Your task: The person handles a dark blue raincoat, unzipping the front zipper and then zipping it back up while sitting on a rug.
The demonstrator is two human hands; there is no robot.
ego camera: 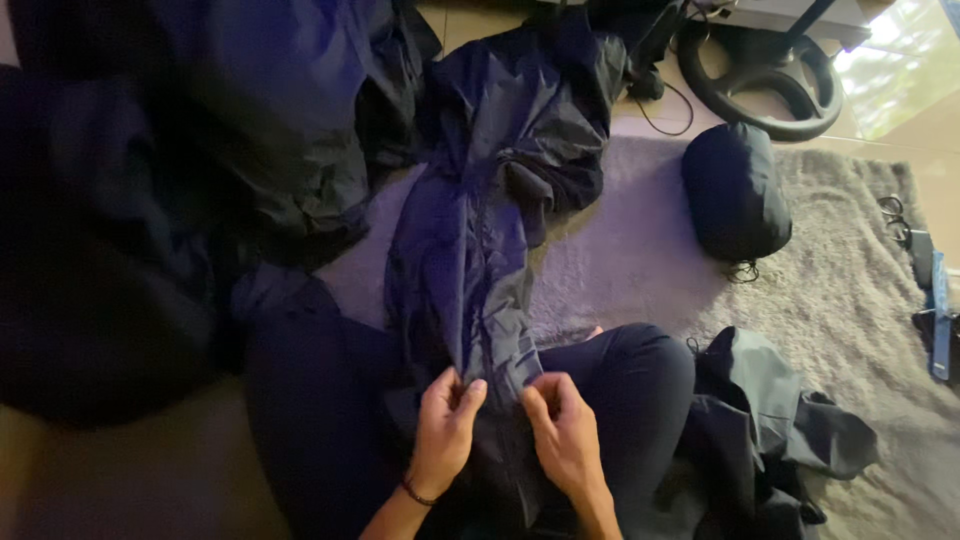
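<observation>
I am pinching the near end of a dark navy jacket [480, 240] with both hands, and it is stretching away from me in a long, narrow, crumpled strip across my lap and out onto the grey shag rug [640, 260]. My left hand [445, 420] is closing thumb and fingers on the thin, slick fabric just left of the central seam, with a dark beaded bracelet [418, 494] sitting at the wrist. My right hand [562, 425] is gripping the same hem just right of that seam, fingers curled tight, so the two hands are lying almost side by side. The cloth is looking light and glossy, like nylon shell, creasing into many fine wrinkles.

My legs, in dark trousers [620, 375], are folding under the jacket's near end. Right of the jacket, a stuffed dark oval pouch [735, 190] is lying on the rug, smooth and rounded. Near my right knee, right of the jacket, a grey-green garment [780, 410] is slumping in loose folds. Left of the jacket, a big heap of dark shiny fabric [200, 130] is piling up. Beyond the jacket's far end, to the right, a black ring-shaped object [765, 85] is resting on pale tiled floor [900, 120]. The rug is looking deep and fuzzy.
</observation>
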